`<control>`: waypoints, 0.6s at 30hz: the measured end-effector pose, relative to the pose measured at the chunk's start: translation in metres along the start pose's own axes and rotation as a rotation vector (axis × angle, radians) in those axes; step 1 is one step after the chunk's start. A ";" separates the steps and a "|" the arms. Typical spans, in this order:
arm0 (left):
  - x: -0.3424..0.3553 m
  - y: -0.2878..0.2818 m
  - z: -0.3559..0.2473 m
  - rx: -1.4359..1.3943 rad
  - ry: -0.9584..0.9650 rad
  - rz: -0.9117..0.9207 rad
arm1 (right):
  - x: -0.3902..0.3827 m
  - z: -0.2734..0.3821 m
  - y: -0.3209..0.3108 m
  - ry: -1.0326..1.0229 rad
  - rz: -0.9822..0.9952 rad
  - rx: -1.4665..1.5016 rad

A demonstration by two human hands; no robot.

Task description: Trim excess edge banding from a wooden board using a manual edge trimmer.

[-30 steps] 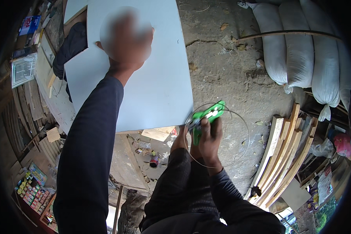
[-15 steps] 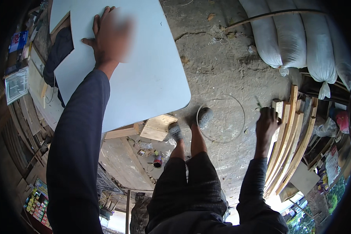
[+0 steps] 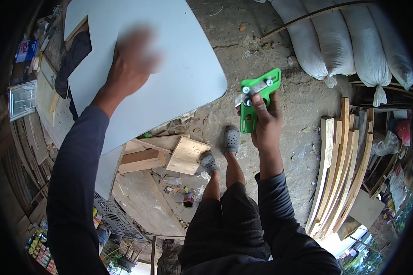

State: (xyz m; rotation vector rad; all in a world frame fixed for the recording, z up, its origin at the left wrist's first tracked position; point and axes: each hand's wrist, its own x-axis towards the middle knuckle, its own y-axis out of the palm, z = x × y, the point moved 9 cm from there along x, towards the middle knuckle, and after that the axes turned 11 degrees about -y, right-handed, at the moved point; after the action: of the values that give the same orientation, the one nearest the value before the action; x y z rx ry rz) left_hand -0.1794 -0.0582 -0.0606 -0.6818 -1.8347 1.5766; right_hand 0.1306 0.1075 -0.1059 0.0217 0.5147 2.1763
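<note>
My left hand is over the large pale board, near its middle. Its fingers are smeared by blur, so their shape is unclear. My right hand is closed round a green edge trimmer, a flat plastic tool with a metal blade and round bolts on its face. The thumb lies on its front, while the other fingers go behind it, partly hidden. The trimmer is held above the floor, to the right of the board's rounded corner and apart from it.
Wooden offcuts lie below the board near my shoes. Long wooden strips stand stacked on the right. Filled white sacks lie at the far right. A dark cloth hangs by the board's notch. A small can sits on the floor.
My right hand has come up and to the left, now showing the green trimmer. A thin pale loop above the floor is no longer seen. My left hand has shifted slightly on the board.
</note>
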 end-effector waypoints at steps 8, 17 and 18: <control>-0.034 -0.015 -0.006 0.118 0.096 0.081 | 0.052 -0.006 0.037 -0.131 0.126 -0.328; -0.034 -0.008 -0.007 0.102 0.096 0.056 | 0.027 -0.013 0.028 -0.335 -0.078 -0.335; -0.033 -0.008 -0.007 0.100 0.099 0.059 | 0.028 -0.014 0.027 -0.273 -0.061 -0.329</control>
State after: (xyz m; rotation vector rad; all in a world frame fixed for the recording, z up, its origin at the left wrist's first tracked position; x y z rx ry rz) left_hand -0.1518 -0.0790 -0.0556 -0.7603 -1.6670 1.6310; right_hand 0.0898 0.1101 -0.1129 0.1202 0.0008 2.1296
